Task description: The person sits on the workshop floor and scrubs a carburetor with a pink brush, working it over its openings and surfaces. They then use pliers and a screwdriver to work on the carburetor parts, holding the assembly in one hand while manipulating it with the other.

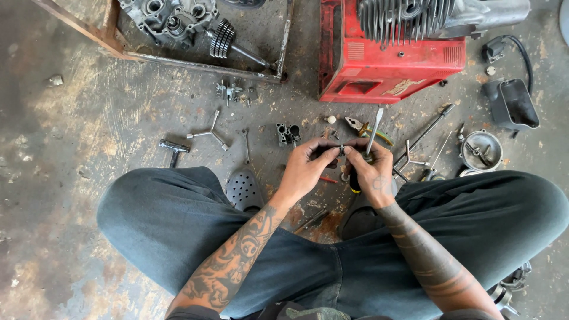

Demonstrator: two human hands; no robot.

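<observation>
My left hand (308, 167) and my right hand (370, 169) meet above the floor between my knees. Their fingertips pinch a small dark metal part (341, 150) between them. The right hand also grips a screwdriver (372, 131) with a black and yellow handle; its shaft points up and away. A small carburettor body (288, 134) lies on the floor just beyond the left hand. Pliers (357, 125) lie beyond the right hand.
A red engine housing (379, 65) with a finned cylinder stands ahead. A tray (207, 62) holds an engine casing and gear shaft. A Y-shaped wrench (207, 133), a spanner (245, 145), a hammer (173, 148), a round metal bowl (481, 151) and a black duct (512, 105) lie around.
</observation>
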